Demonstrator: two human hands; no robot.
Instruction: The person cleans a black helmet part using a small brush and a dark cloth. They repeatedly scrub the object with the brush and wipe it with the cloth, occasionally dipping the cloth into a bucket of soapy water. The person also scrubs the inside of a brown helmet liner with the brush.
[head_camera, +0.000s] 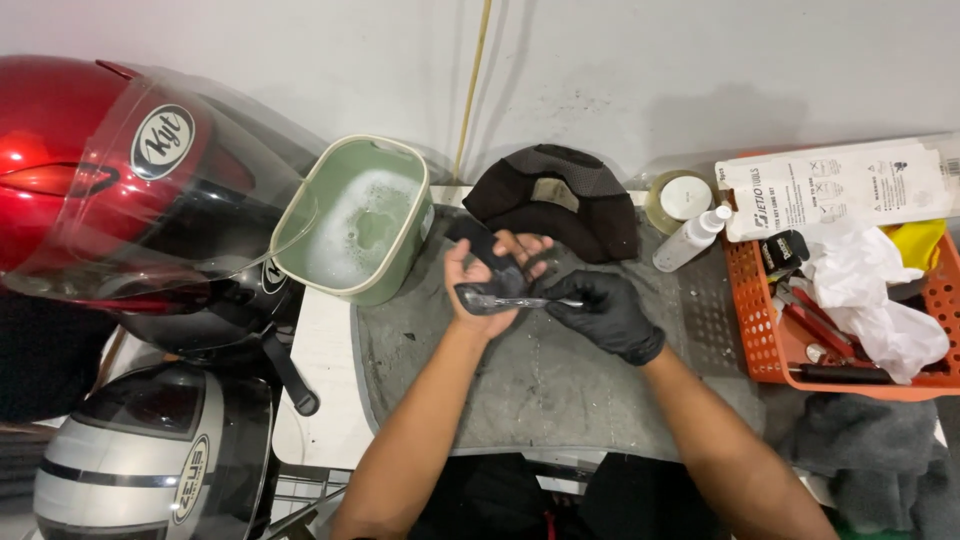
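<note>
Scene: A person works at a desk covered by a stained grey mat, seen from above.
Left hand: The bare left hand lies palm up at the mat's middle, its fingers curled around a dark helmet pad that rests across the palm.
Right hand: The right hand, in a black glove, has its fingers pinched shut on a thin silvery tool whose tip lies against the pad.
Nearby: A green tub of soapy water stands just left of the hands; a black helmet liner lies beyond them against the wall.
Helmets: A red helmet with a clear visor and a grey-striped helmet sit at the left, each with an oval badge.
Packages: A flat white rectangular package with black print lies across the orange basket at right; a white squeeze bottle and a round tape roll sit beside it.
Risk: The tool's tip points toward the bare palm, so a slip could likely jab the skin or tear the pad's fabric.
Risk: The tub stands near the left elbow's sweep, and a knock could probably spill suds over the mat.
</note>
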